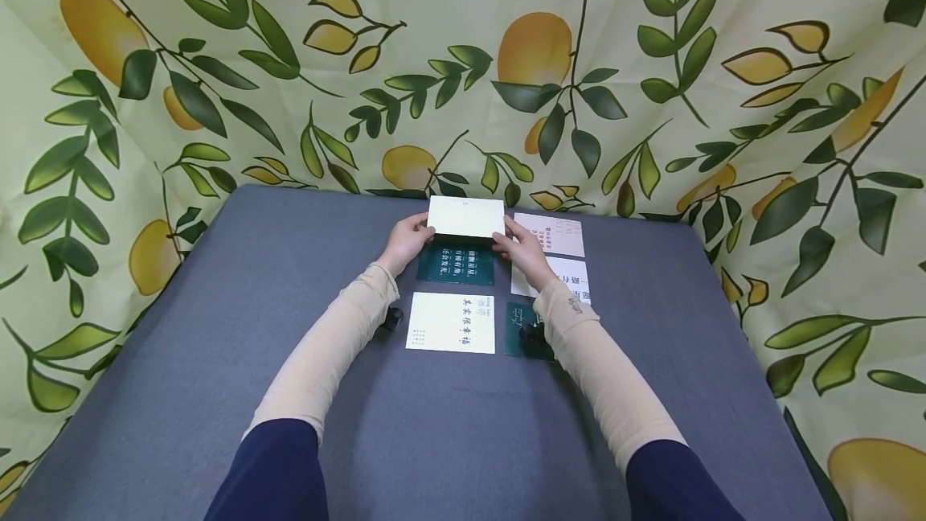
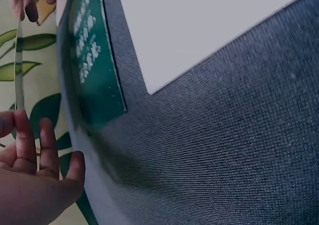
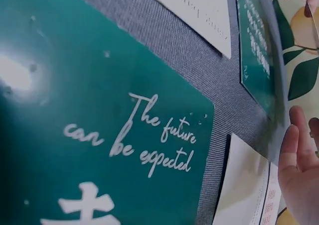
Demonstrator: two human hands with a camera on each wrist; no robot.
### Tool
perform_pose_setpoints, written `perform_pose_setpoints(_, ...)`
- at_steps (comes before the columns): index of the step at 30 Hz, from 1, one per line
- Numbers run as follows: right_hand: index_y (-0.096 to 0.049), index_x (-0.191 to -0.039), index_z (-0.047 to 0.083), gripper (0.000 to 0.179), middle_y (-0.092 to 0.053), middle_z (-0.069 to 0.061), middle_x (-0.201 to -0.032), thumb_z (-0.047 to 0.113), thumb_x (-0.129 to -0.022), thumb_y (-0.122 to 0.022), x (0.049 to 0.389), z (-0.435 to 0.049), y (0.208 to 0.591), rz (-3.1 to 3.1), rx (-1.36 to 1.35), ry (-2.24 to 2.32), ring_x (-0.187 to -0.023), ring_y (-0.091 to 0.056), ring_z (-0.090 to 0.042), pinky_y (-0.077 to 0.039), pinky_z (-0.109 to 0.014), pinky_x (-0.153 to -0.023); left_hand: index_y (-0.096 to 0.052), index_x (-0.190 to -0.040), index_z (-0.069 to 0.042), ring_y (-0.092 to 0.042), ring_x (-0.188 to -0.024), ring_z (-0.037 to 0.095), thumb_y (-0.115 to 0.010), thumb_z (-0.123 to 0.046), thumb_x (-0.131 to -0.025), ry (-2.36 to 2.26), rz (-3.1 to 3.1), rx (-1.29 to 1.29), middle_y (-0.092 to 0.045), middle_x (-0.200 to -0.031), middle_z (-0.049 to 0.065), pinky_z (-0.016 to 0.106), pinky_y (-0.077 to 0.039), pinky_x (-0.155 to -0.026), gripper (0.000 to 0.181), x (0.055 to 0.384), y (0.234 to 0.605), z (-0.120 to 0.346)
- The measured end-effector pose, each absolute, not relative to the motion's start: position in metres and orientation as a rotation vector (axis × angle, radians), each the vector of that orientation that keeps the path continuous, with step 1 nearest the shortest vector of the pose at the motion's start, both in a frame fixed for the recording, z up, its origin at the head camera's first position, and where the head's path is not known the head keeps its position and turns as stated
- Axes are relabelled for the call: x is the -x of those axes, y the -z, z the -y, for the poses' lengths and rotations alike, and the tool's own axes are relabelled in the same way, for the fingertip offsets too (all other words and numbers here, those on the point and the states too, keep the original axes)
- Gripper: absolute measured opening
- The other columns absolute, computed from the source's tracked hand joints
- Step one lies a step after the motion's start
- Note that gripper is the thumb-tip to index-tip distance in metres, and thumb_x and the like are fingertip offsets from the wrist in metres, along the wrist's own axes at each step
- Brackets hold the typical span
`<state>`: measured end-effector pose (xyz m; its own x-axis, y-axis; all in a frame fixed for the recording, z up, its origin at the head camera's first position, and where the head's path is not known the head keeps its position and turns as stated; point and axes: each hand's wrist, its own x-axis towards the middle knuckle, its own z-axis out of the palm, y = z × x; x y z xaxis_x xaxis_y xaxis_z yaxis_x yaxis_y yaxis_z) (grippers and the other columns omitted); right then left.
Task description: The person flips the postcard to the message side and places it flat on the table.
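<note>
At the far side of the table, a white card is held up by both hands in the head view. My left hand pinches its left edge and my right hand its right edge. Seen edge-on in the left wrist view, the card is a thin strip at the fingertips. Just below it in the head view lies a dark green card with white characters. Beside my right hand lie a white card with reddish writing and another with dark characters, partly covered by that hand.
Nearer lies a white card with black characters. To its right a green card reads "The future can be expected", partly hidden by the right forearm in the head view. A grey cloth covers the table; a fruit-patterned curtain hangs behind.
</note>
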<state>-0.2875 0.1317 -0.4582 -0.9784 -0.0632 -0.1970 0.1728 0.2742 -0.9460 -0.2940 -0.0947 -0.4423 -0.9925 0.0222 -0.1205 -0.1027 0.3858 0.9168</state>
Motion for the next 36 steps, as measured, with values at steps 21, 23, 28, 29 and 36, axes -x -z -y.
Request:
perform_pose_setpoints(21, -0.029, -0.146, 0.009, 0.059, -0.051, -0.014, -0.138, 0.014, -0.093, -0.055, 0.300, -0.122, 0.474, -2.651, -0.032, 1.376, -0.128, -0.046, -0.025, -0.033, -0.037, -0.111, -0.060, -0.120, -0.004, -0.043, -0.099, 0.030, -0.053, -0.013, -0.091, -1.209, -2.834, 0.091, -0.060, -0.101, 0.015, 0.040, -0.035, -0.089, 0.030, 0.302, 0.471, 0.092)
perform_pose_setpoints(23, -0.030, -0.145, 0.009, 0.059, -0.052, -0.014, -0.136, 0.012, -0.092, -0.055, 0.300, -0.121, 0.476, -2.657, -0.045, 1.397, -0.125, -0.048, -0.024, -0.034, -0.037, -0.110, -0.057, -0.127, -0.005, -0.043, -0.100, 0.030, -0.054, -0.014, -0.092, -1.204, -2.827, 0.096, -0.058, -0.102, 0.014, 0.041, -0.034, -0.090, 0.036, 0.301, 0.474, 0.093)
perform_pose_setpoints(28, -0.034, -0.144, 0.010, 0.058, -0.058, -0.014, -0.127, 0.009, -0.091, -0.057, 0.299, -0.117, 0.481, -2.655, -0.106, 1.485, -0.107, -0.052, -0.022, -0.043, -0.034, -0.098, -0.049, -0.136, -0.009, -0.041, -0.103, 0.031, -0.054, -0.017, -0.093, -1.173, -2.824, 0.103, -0.054, -0.100, 0.011, 0.043, -0.032, -0.093, 0.044, 0.300, 0.477, 0.095)
perform_pose_setpoints(29, -0.034, -0.144, 0.010, 0.058, -0.058, -0.014, -0.125, 0.008, -0.090, -0.057, 0.299, -0.116, 0.482, -2.655, -0.118, 1.495, -0.104, -0.052, -0.021, -0.044, -0.033, -0.095, -0.048, -0.136, -0.009, -0.041, -0.104, 0.031, -0.054, -0.018, -0.093, -1.167, -2.825, 0.106, -0.054, -0.100, 0.011, 0.043, -0.032, -0.094, 0.044, 0.301, 0.477, 0.095)
perform_pose_setpoints(36, -0.036, -0.144, 0.011, 0.057, -0.060, -0.012, -0.115, 0.008, -0.090, -0.057, 0.300, -0.114, 0.481, -2.707, -0.157, 1.461, -0.094, -0.052, -0.019, -0.043, -0.030, -0.086, -0.047, -0.138, -0.010, -0.042, -0.103, 0.030, -0.054, -0.019, -0.093, -1.147, -2.844, 0.090, -0.054, -0.102, 0.011, 0.044, -0.032, -0.094, 0.046, 0.303, 0.475, 0.094)
